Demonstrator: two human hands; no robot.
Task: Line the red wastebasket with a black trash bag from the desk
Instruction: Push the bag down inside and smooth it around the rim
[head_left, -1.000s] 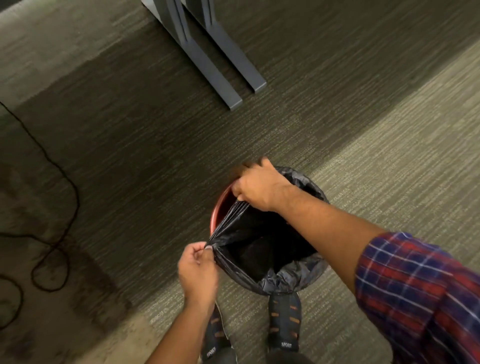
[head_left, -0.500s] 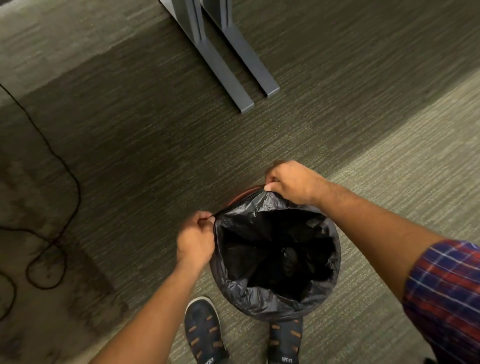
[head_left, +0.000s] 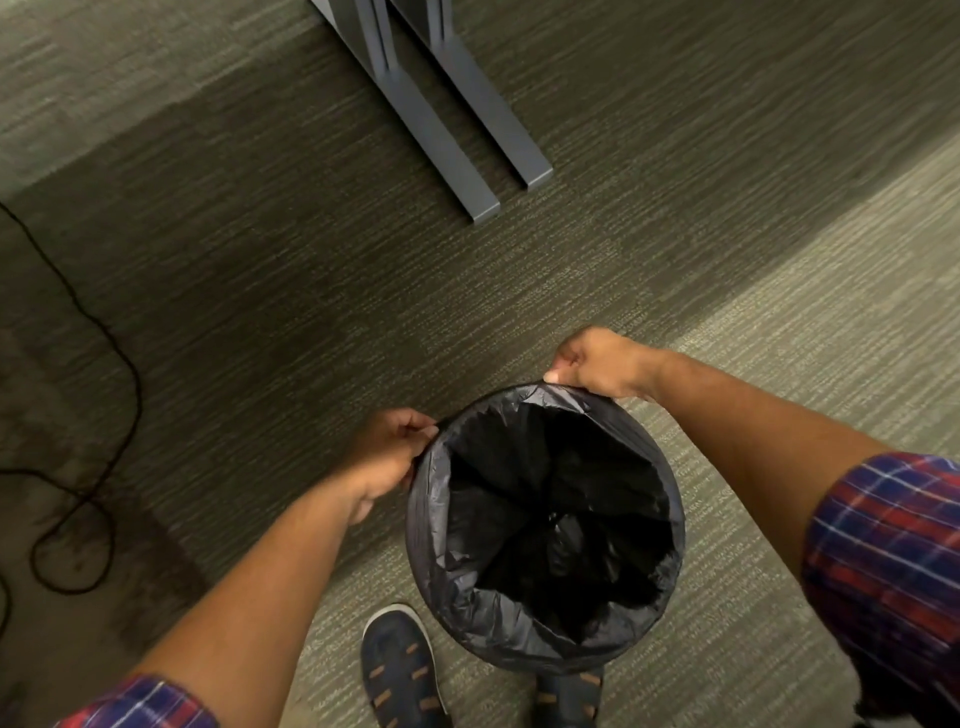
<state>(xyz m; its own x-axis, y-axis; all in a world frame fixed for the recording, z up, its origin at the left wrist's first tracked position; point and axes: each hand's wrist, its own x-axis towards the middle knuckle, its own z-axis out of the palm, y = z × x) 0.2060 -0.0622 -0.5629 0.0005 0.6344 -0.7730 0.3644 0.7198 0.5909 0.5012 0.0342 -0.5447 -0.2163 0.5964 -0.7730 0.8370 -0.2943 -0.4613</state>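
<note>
Head view: left hand (head_left: 389, 452), right hand (head_left: 597, 364) both pinching black trash bag (head_left: 441, 530) rim.

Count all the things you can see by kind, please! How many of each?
Hands: 2 (left hand, right hand)
Trash bag: 1
Shoes: 2 ()
Desk feet: 2 ()
Cable: 1
Total: 8

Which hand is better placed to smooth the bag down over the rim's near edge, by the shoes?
Probably the left hand: it pinches the black trash bag at the rim's left side, closer to the near edge. The right hand grips the far edge.
</note>
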